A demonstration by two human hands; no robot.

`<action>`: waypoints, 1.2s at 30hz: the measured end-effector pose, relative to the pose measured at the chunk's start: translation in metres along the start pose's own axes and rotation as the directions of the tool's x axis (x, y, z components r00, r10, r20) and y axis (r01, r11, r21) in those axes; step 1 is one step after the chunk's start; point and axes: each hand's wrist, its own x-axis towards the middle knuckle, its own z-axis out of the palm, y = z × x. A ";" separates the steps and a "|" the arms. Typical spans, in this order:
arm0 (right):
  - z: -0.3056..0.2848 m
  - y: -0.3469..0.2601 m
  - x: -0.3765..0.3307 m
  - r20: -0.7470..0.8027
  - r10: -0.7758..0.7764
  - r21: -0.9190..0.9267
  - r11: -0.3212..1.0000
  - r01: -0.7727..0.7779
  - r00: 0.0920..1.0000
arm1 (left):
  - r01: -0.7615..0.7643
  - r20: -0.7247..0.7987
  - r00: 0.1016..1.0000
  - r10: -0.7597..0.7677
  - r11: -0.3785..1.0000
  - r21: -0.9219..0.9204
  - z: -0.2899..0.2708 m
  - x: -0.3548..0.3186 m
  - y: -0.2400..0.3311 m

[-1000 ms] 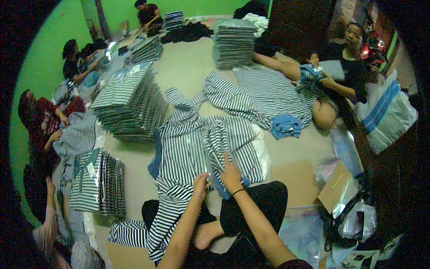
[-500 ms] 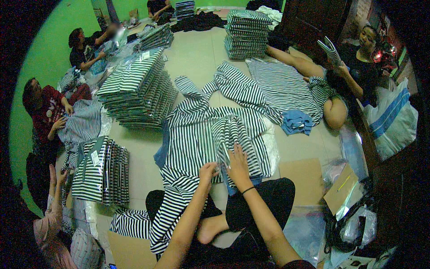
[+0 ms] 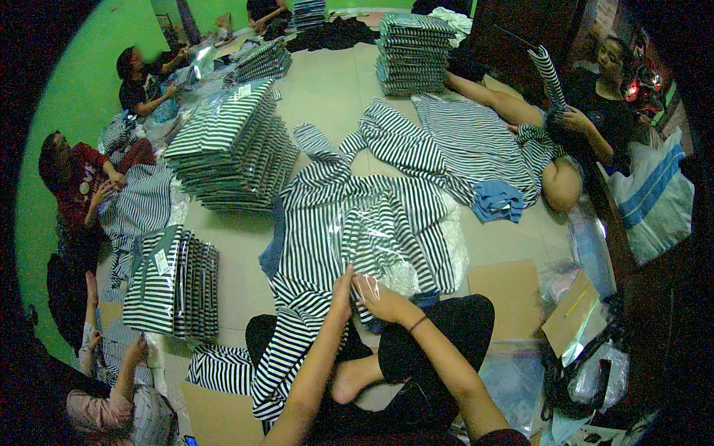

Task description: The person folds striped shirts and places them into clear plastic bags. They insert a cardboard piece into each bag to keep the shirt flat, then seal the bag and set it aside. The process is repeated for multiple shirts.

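Note:
In front of my crossed legs, a clear plastic bag (image 3: 375,212) lies over a black-and-white striped shirt (image 3: 309,230). Striped cloth shows through the glossy film. My left hand (image 3: 343,293) is closed at the bag's near edge, fingers together and pointing away from me. Right beside it, my right hand (image 3: 383,301) has its fingers bent toward the left at the same edge, and shiny plastic crosses them. The fingertips of both hands are partly hidden. A striped sleeve (image 3: 294,349) trails over my left leg.
Stacks of bagged striped shirts stand left (image 3: 230,149), nearer left (image 3: 171,282) and at the back (image 3: 413,56). Cardboard (image 3: 506,297) and clear bags (image 3: 509,379) lie right. People sit along both sides; one at right holds a striped garment (image 3: 549,78).
My right hand has drawn back from lying flat on the bag to its near edge, beside my left. The bag's film has spread wider. The person at right has lowered their hands.

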 end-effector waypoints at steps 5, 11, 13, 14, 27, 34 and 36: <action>-0.057 -0.045 -0.023 0.360 0.185 0.006 0.980 -0.201 0.914 | -0.103 -0.102 0.987 0.120 0.982 0.160 0.005 -0.006 0.000; -0.036 0.003 0.024 -0.380 0.184 -0.365 0.871 -0.329 0.907 | -0.139 -0.112 0.982 0.151 0.985 0.104 0.008 -0.009 -0.002; -0.010 0.026 0.022 -0.089 0.405 -0.284 0.865 -0.413 0.910 | -0.061 -0.193 0.973 0.124 0.951 0.302 0.008 -0.010 0.001; 0.001 0.033 0.022 -0.227 0.368 -0.292 0.858 -0.424 0.902 | -0.075 -0.240 0.958 0.157 0.944 0.321 0.007 -0.013 0.002; -0.021 0.125 -0.010 -0.438 0.772 0.234 0.592 -0.771 0.460 | -0.181 -0.212 0.953 0.218 0.967 0.180 -0.002 0.020 0.006; -0.019 0.149 -0.022 -0.312 0.780 0.640 0.595 -0.487 0.542 | -0.456 -0.197 0.854 0.482 0.875 0.163 0.008 0.016 0.042; -0.013 0.150 -0.021 -0.269 0.838 0.605 0.531 -0.593 0.475 | -0.240 -0.154 0.952 0.264 0.958 0.156 -0.002 0.013 0.050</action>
